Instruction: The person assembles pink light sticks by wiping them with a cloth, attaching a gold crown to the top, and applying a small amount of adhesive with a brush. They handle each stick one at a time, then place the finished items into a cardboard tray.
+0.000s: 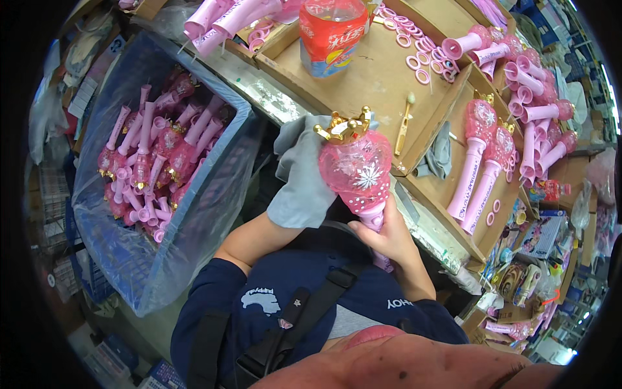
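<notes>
Fingers of the right hand (392,238) grasp the wand (356,165), mid-view, by its handle (372,219), likely keeping its crown (352,132) toward twelve, while the gloved left hand (301,172), at nine o'clock, perhaps steadies it, grip hidden.

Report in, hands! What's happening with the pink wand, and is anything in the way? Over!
Right hand: bare, gripping wand. Left hand: gloved, up by its gold crown. Nothing seen blocking; brush lies apart.
</notes>
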Motion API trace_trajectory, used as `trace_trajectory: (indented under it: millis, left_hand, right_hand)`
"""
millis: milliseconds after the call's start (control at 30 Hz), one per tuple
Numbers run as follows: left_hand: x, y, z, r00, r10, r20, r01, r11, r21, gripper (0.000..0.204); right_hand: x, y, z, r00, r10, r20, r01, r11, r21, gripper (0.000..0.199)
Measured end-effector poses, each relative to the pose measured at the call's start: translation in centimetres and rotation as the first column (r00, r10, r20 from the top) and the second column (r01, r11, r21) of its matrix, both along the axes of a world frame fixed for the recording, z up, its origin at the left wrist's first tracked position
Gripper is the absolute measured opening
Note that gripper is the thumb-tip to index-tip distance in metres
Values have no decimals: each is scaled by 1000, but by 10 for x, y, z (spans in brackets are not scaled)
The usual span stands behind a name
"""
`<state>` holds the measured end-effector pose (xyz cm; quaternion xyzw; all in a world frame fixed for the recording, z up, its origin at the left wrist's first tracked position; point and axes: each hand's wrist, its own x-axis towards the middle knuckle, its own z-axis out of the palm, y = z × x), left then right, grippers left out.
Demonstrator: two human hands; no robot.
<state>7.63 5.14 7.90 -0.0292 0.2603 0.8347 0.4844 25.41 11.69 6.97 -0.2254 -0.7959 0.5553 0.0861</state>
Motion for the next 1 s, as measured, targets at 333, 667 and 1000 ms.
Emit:
trace_trajectory:
  millis: [333, 667, 1000]
  left_hand:
    - [-3, 0, -35, 888, -2, -459, -19, 999, -42, 43]
    - [-22, -5, -39, 880, -118, -461, 71, 990, -118, 39]
    - [-17, 11, -33, 858, -313, -408, 252, 947, -198, 56]
  right_hand:
    - [-22, 3, -4, 953, -121, -279, 142, 988, 55, 77]
    - [-36, 4, 16, 999, 14, -47, 4, 928, 372, 57]
    - [145, 53, 24, 767, -624, -145, 636, 770, 50, 15]
